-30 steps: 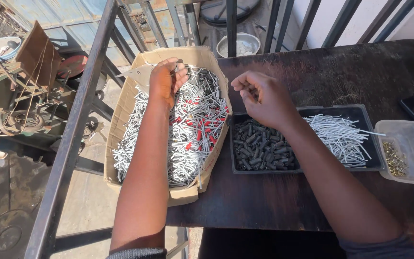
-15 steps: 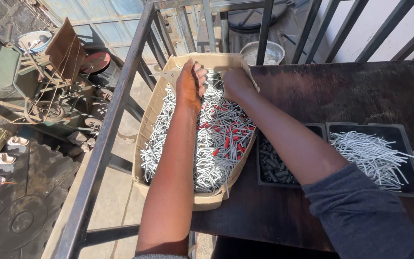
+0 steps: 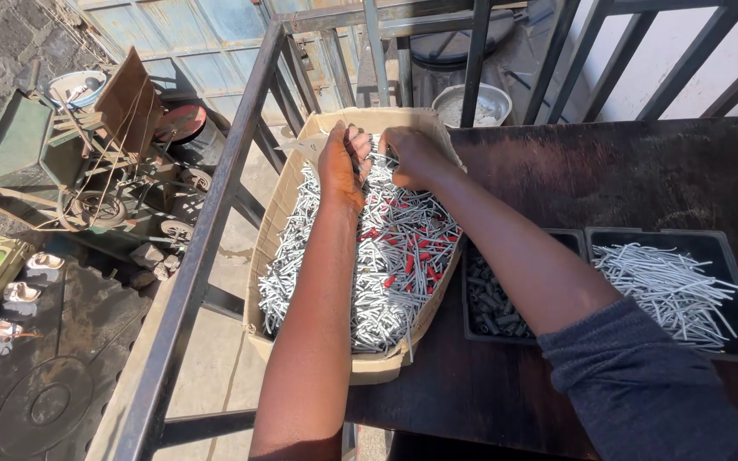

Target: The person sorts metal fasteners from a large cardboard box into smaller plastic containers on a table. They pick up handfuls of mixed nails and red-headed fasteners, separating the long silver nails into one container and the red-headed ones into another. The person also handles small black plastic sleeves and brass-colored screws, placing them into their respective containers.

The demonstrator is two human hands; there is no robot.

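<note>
Reaching into the cardboard box [image 3: 277,224], both hands [image 3: 345,162] [image 3: 413,155] clamp fingers on jumbled, criss-crossing silver screws [image 3: 386,256]

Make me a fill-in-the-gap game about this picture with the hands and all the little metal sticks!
1. Both hands, the left hand and the right hand, are over the far end of a ____ box.
2. Among the silvery rods in that box lie some pieces coloured ____.
3. The black tray at the right holds more silvery ____.
4. The box and trays sit on a dark ____.

Missing words: cardboard; red; rods; table
</note>
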